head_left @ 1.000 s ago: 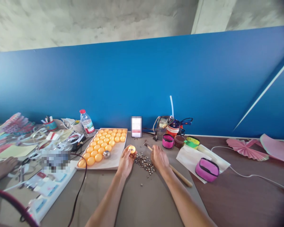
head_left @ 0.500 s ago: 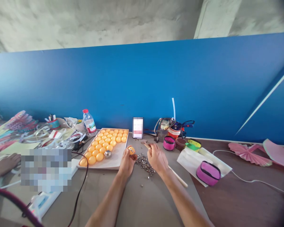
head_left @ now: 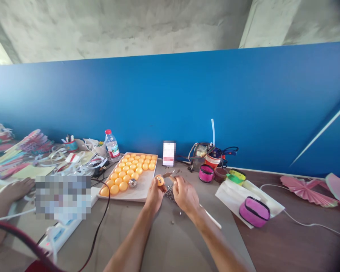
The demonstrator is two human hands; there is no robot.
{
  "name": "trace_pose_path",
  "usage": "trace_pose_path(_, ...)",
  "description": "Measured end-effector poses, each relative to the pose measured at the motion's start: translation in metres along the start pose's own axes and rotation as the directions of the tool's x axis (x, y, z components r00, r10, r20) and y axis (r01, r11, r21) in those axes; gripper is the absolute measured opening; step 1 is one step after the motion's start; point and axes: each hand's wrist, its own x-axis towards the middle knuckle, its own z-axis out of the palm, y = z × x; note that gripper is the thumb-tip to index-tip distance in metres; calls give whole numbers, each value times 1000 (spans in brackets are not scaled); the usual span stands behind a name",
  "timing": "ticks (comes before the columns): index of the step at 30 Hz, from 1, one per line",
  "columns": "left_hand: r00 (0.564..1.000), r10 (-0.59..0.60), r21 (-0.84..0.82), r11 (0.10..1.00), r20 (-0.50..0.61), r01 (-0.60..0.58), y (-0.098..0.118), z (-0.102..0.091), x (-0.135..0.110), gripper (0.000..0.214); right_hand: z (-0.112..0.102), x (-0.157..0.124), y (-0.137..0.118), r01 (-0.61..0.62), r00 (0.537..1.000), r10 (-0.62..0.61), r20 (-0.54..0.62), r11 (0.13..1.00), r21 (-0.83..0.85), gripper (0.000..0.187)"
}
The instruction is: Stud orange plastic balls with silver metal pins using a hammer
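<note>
My left hand is closed around an orange ping-pong ball, which has small dark or shiny bits on its near face. My right hand grips a long, pale-handled tool. Its thin brownish tip reaches left to the ball; I cannot tell whether they touch. Between and below the hands lies a pile of small silvery rhinestones, partly hidden by the right hand. Left of my hands, a shallow white tray holds rows of orange balls and one silver-covered ball.
A blurred phone stands against the blue partition. Behind the tray is a water bottle. Pink pouches and white paper lie rightward. At left are a power strip, cables and another person's hand.
The view has shifted slightly, moving the scene rightward. The tool's tip has come across to the ball, and the ball has turned in my left hand.
</note>
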Motion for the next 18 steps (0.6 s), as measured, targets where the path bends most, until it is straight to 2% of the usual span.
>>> trace_pose_path(6, 998, -8, 25, 1000, 69, 6, 2, 1, -4, 36, 6, -3, -5, 5, 997, -1, 73, 999, -51, 15)
trace_pose_path(11, 996, -70, -8, 997, 63, 70, 3, 1, -4, 35, -4, 9, 19, -98, 991, 91, -94, 992, -79, 18)
trace_pose_path(13, 994, -94, -8, 996, 52, 94, 4, 2, -3, 34, -6, 12, 35, -164, 981, 150, -120, 980, -111, 18)
trace_pose_path(18, 992, -101, -23, 994, 78, 103, 8, 2, -3, 33, 8, 7, 67, -295, 952, 307, 18, 929, -225, 12)
